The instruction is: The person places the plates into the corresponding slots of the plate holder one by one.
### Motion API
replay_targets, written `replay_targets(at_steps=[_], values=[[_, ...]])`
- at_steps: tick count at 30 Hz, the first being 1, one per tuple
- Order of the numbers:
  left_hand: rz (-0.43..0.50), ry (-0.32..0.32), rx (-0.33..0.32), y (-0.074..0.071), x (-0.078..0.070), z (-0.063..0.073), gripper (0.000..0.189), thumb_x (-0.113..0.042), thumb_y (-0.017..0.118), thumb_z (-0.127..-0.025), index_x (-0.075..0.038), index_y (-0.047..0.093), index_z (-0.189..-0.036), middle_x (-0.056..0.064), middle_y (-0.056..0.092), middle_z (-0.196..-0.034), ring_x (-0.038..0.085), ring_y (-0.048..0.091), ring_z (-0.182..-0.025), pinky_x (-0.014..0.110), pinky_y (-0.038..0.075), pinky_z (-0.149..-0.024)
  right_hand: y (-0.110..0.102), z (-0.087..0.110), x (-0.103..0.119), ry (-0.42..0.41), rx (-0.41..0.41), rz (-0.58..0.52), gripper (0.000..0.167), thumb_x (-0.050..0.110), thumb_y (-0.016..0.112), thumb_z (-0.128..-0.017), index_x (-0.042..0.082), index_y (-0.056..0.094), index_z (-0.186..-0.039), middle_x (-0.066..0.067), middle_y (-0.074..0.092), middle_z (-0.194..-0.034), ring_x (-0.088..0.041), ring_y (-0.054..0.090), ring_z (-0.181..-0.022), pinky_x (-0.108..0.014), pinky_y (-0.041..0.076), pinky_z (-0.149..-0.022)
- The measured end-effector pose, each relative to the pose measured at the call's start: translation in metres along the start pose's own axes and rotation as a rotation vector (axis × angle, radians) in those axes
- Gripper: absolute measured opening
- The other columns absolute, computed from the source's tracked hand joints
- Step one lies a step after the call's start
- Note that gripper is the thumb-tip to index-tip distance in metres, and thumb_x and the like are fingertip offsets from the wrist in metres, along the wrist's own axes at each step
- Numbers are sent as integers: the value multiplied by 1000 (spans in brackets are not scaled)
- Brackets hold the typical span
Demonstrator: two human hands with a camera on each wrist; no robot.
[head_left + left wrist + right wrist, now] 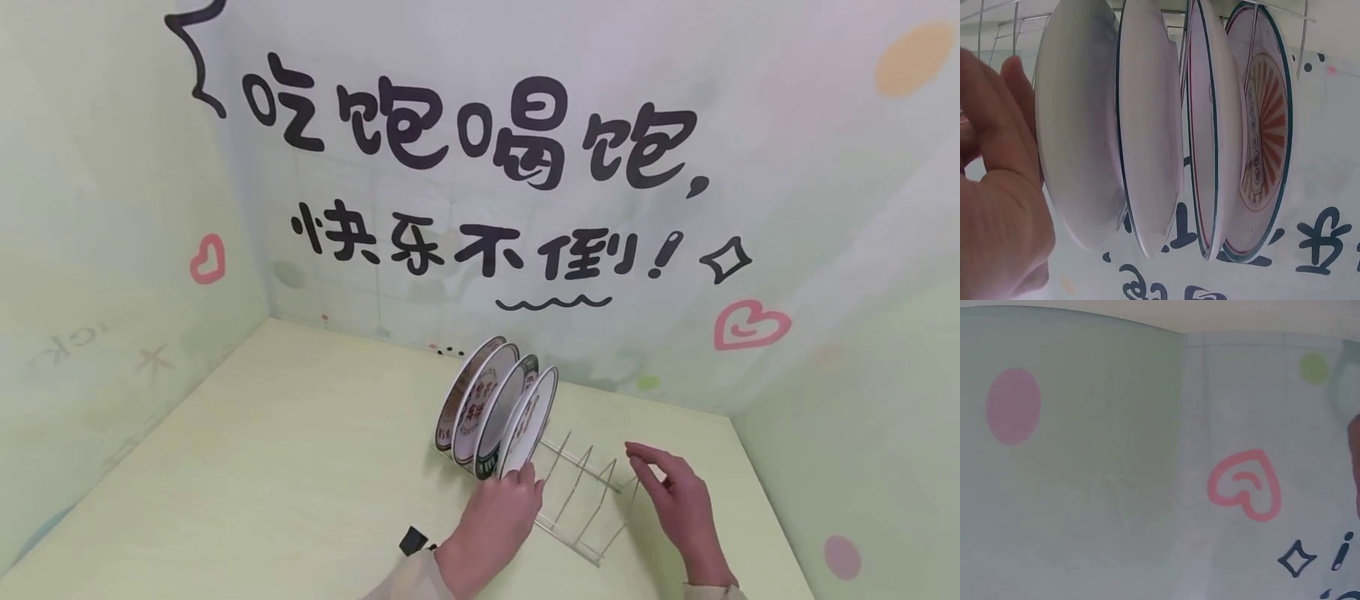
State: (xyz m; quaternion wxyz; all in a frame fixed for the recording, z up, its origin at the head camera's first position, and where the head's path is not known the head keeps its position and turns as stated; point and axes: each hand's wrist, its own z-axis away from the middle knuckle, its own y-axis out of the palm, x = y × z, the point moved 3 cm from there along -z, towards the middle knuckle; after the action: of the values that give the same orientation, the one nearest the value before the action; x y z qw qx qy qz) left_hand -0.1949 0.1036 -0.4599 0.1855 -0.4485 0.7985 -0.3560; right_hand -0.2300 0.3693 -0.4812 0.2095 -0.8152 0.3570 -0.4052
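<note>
Several round plates with dark rims (pixel 476 400) stand on edge, side by side, in the left part of a wire dish rack (pixel 577 537). My left hand (pixel 491 521) is at the near edge of the rightmost plate (pixel 531 417). In the left wrist view, the left hand (pixel 1004 181) lies close beside the pale back of that plate (pixel 1079 131), its fingers not wrapped round it. Whether they touch the plate is hard to tell. My right hand (pixel 678 500) hovers by the rack's right end, fingers loosely bent and no plate in them. The right wrist view shows just a sliver of it.
The rack stands on a pale yellow table (pixel 262 467). Bare wire dividers (pixel 592 492) rise to the right of the plates. A printed backdrop (pixel 420 292) with large lettering closes off the back and sides. A small black object (pixel 412 540) shows beside the left sleeve.
</note>
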Motion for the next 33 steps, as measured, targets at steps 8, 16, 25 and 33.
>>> replay_targets(at_steps=[8, 16, 25, 33], values=[[-47, 17, 76, 12, -4, 3, 30, -22, 81, -91, -10, 57, -77, -2, 53, -57, 9, 58, -45, 19, 40, -37, 3, -10, -25, 55, 249, -155, 25, 7, 69, -99, 15, 77, -121, 1, 79, -104, -1, 67, -89, -22, 49, -66], [92, -28, 231, 14, -6, 10, 21, -6, 76, -89, -8, 56, -84, 0, 58, -67, 13, 63, -49, 18, 42, -38, 18, -1, -26, 50, 398, -334, 20, 7, 79, -89, 11, 82, -108, -3, 79, -98, -4, 68, -85, -20, 52, -71], [187, 40, 39, 4, 10, 19, 30, -3, 78, -84, -9, 49, -83, 0, 55, -66, 16, 62, -47, 20, 43, -37, 18, 3, 4, -83, 369, -279, 20, 2, 79, -87, 17, 83, -99, 7, 78, -92, -5, 64, -77, -20, 46, -64], [267, 47, 89, -7, 48, 32, 23, 9, 74, -82, -7, 58, -88, 0, 58, -69, 12, 61, -55, 21, 45, -44, 21, 4, 54, -141, 520, -172, 8, 18, 83, -88, 25, 84, -92, 24, 69, -83, 4, 60, -75, -22, 49, -62]])
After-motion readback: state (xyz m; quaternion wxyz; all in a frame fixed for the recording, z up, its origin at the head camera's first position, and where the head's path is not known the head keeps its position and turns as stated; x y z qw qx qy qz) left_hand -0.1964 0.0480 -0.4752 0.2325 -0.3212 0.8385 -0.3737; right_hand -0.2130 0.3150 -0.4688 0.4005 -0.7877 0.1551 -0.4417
